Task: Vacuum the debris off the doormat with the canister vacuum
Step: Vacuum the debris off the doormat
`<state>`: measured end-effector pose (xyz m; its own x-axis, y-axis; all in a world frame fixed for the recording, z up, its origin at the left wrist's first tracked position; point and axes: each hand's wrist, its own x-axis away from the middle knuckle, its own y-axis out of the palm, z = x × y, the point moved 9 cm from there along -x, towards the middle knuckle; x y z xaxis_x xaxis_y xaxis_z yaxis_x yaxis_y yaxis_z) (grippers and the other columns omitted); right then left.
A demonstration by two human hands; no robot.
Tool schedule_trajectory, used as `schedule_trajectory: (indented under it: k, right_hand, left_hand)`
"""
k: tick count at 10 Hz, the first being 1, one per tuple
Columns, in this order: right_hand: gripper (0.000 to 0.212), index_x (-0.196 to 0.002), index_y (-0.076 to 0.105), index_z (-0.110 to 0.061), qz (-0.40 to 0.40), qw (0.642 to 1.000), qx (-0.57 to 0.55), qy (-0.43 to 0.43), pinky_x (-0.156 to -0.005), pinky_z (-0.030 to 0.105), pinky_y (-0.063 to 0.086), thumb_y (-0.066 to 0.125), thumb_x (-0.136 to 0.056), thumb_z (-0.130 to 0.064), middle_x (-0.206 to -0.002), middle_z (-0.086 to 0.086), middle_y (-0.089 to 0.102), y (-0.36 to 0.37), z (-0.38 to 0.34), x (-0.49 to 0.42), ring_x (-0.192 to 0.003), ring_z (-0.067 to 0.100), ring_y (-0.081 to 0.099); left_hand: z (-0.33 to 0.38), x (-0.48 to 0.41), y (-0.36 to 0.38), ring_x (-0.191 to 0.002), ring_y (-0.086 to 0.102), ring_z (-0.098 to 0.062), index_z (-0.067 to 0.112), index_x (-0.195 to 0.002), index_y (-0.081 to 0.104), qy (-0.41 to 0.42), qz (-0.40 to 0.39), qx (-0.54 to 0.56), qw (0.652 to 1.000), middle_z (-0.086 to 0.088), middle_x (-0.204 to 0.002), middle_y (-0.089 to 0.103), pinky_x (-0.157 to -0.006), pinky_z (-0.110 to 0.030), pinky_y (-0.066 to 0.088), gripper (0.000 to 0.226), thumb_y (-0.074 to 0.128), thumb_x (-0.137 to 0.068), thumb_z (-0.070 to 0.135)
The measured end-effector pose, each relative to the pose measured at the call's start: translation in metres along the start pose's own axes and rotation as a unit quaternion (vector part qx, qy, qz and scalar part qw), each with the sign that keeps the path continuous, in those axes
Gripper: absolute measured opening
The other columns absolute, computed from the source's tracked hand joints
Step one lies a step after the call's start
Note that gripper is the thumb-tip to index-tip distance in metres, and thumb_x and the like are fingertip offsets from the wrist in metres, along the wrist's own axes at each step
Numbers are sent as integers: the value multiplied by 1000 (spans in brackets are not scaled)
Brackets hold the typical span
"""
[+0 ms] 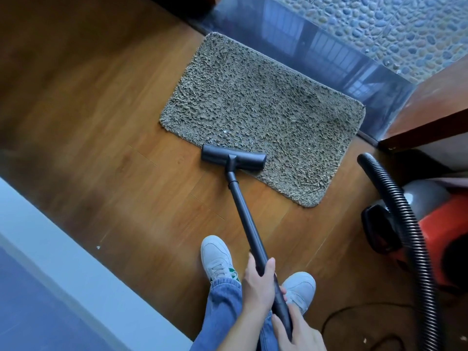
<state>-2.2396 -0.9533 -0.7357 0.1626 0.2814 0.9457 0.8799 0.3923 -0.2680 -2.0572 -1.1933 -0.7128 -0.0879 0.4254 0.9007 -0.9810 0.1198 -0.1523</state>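
A shaggy grey-brown doormat lies on the wooden floor by the door sill. Small pale debris specks sit on its near edge. The black floor nozzle rests on that near edge, just behind the specks. A black wand runs from the nozzle back to me. My left hand grips the wand higher up. My right hand grips it lower down, near the frame's bottom edge. The orange and grey canister stands at the right, and its ribbed black hose loops in front of it.
My two white sneakers stand on the wooden floor either side of the wand. A dark glass sill and pebbled ground lie beyond the mat. A pale step runs along the left. A black power cord lies at the lower right.
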Motion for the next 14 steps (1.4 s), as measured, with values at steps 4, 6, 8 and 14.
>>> schedule_trajectory:
  k: [4, 6, 8, 14]
  right_hand:
    - [23, -103, 50, -36, 27, 997, -10, -72, -71, 38, 53, 41, -99, -57, -80, -2, 66, -28, -293, 43, -73, 18, 65]
    - [24, -89, 50, -35, 40, 993, -61, -97, -66, 49, 61, 43, -98, -56, -76, 1, 66, -29, -333, 24, -63, 25, 69]
    - [22, -97, 50, -34, 41, 993, -59, -94, -69, 45, 59, 42, -100, -54, -80, 1, 66, -22, -322, 31, -69, 26, 69]
    - [31, -132, 45, -44, 47, 995, 6, -83, -71, 33, 47, 40, -103, -52, -92, -4, 68, -26, -282, 48, -87, 20, 62]
  left_hand:
    - [78, -44, -39, -47, 63, -24, 10, -107, 51, 54, 19, 3, 998, -7, -69, 60, -49, -38, 58, 21, 57, -102, 29]
    - [117, -72, -56, -49, 66, -24, 12, -126, 49, 78, 20, -53, 995, -3, -77, 62, -62, -47, 63, 36, 56, -100, 36]
    - [103, -67, -56, -45, 64, -22, 3, -134, 44, 52, 21, -47, 997, -4, -74, 60, -51, -40, 60, 47, 57, -100, 34]
    - [66, -36, -32, -44, 64, -14, 5, -145, 39, 26, 34, -64, 997, -1, -77, 62, -46, -28, 53, 53, 52, -103, 35]
